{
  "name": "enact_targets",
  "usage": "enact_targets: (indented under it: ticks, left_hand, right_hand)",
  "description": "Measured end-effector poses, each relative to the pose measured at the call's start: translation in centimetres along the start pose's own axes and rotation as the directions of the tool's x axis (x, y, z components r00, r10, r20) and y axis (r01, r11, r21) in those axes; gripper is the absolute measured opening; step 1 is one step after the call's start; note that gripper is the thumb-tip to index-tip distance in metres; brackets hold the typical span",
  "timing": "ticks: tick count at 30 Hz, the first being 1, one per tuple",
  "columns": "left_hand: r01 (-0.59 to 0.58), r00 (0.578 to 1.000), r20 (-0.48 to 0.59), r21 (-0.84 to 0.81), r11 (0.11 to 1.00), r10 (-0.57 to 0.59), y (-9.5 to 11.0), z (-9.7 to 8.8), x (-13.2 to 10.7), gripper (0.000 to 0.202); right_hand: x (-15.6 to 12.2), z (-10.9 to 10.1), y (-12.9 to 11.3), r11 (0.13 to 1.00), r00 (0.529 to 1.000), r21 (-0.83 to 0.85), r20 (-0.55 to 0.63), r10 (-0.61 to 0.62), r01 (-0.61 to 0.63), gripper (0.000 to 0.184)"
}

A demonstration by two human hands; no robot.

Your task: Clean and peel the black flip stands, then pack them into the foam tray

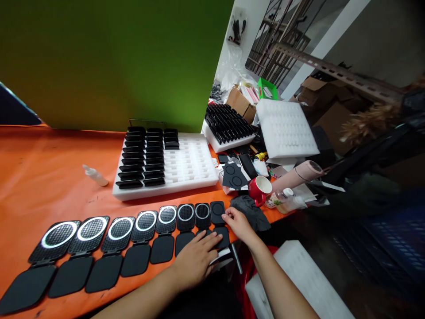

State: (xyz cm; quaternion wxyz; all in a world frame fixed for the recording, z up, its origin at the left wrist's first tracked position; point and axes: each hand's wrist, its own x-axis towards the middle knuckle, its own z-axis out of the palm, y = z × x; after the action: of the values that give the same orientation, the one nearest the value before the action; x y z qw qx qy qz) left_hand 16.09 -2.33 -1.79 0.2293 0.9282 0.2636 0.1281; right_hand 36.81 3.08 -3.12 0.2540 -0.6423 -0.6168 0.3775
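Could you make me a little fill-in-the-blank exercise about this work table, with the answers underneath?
1. The table cover is coloured ____.
2. The row of open black cases holds ____ cases in all.
3. In the picture, the right hand is at the ____ end of that row.
4. The mug beside the dark cloth is ____ on the outside.

Missing words: orange; eight; right; red.

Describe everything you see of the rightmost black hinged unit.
The matte black, plastic-looking hinged unit lies open on the orange tabletop: two rounded-square panels, the upper bearing a dark ring, the lower plain where visible. The right hand appears to touch the upper panel's right edge; the left hand reaches over the lower.
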Motion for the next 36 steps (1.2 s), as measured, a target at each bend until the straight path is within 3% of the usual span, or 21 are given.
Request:
enact_targets:
  ticks: [6, 13, 18, 20, 22, 24, 26, 29, 32, 34, 36]
  left_hand:
    - [-0.004, 1.0, -0.006, 0.01, 1.0, 0.004, 0.0, 0.0, 0.1, 0.024]
    - [0.0, 1.0, -0.016, -0.005, 1.0, 0.0, 0.0, 0.1, 0.1, 0.027]
    - [0.012, 1.0, -0.028, -0.028, 1.0, -0.013, 0.0, 0.1, 0.2, 0.029]
    - [0.028, 0.999, -0.027, -0.067, 0.997, -0.03, 0.1, -0.1, 0.2, 0.028]
    - [0.082, 0.996, -0.017, -0.206, 0.975, -0.087, 0.4, -0.5, 0.2, 0.026]
    - [0.174, 0.978, -0.02, -0.453, 0.874, -0.206, 0.6, -1.1, 0.2, 0.024]
    - [0.25, 0.938, -0.022, -0.649, 0.719, -0.347, 0.7, -1.6, 0.1, 0.026]
    - [0.322, 0.865, -0.001, -0.766, 0.557, -0.502, 0.5, -1.8, 0.0, 0.038]
    - [0.315, 0.838, 0.06, -0.864, 0.392, -0.542, 0.5, -1.8, -0.3, 0.047]
    - [0.274, 0.843, 0.073, -0.911, 0.308, -0.534, 0.7, -1.8, -0.5, 0.048]
    - [0.237, 0.839, 0.055, -0.933, 0.272, -0.541, 0.9, -2.1, -1.0, 0.048]
  right_hand:
    - [0.2, -0.1, -0.1, 0.996, 1.0, -0.084, -0.002, -0.012, 0.011, 0.016]
    - [0.1, -0.2, -1.9, 0.956, 0.999, -0.292, -0.02, -0.034, 0.027, 0.012]
    - [1.5, -0.4, -2.4, 0.901, 0.997, -0.433, -0.079, 0.004, -0.038, 0.019]
    - [2.1, -0.6, -2.4, 0.884, 0.992, -0.461, -0.127, 0.026, -0.082, 0.027]
    - [2.1, -1.0, -2.6, 0.878, 0.985, -0.467, -0.169, 0.024, -0.102, 0.032]
    - [1.1, -1.2, -3.0, 0.889, 0.983, -0.451, -0.182, 0.002, -0.085, 0.033]
    - [-1.1, -1.2, -3.8, 0.908, 0.98, -0.414, -0.198, -0.022, -0.063, 0.034]
    - [-5.0, -0.6, -5.3, 0.94, 0.952, -0.325, -0.243, -0.186, 0.101, 0.03]
    - [-7.6, 0.9, -6.8, 0.889, 0.907, -0.253, -0.079, -0.413, 0.383, 0.027]
    - [-8.1, 1.9, -7.4, 0.888, 0.907, -0.202, 0.001, -0.422, 0.413, 0.035]
    - [-8.0, 2.7, -7.7, 0.923, 0.932, -0.138, -0.001, -0.363, 0.36, 0.037]
